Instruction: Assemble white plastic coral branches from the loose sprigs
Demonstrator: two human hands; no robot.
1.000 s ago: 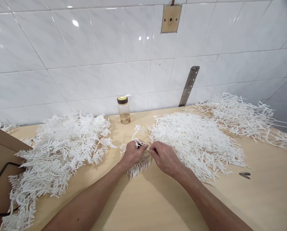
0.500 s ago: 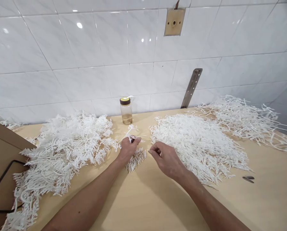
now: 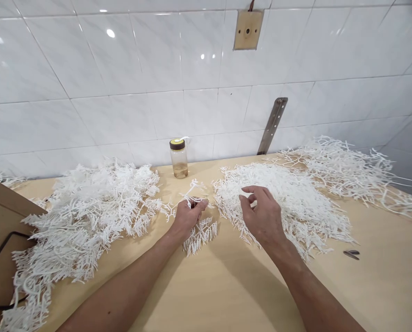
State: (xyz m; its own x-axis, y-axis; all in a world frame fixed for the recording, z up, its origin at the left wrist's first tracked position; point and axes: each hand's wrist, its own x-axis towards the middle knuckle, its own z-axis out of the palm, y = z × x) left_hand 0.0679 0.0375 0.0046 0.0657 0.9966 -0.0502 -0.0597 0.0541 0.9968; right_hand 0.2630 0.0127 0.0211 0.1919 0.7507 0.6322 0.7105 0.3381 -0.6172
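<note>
Head view first: where is the white sprig (image 3: pixel 199 233)?
— Flat on the surface (image 3: pixel 226 286), under the left hand (image 3: pixel 188 216), which is closed in a pinch on its upper end; its bristly end fans toward the person.
— And the right hand (image 3: pixel 263 213)?
— Apart from the sprig, to its right, fingers loosely curled and holding nothing, hovering over the near edge of the middle white pile (image 3: pixel 289 203).
— So which is nearer?
— The left; the pile lies rightward and away.
</note>
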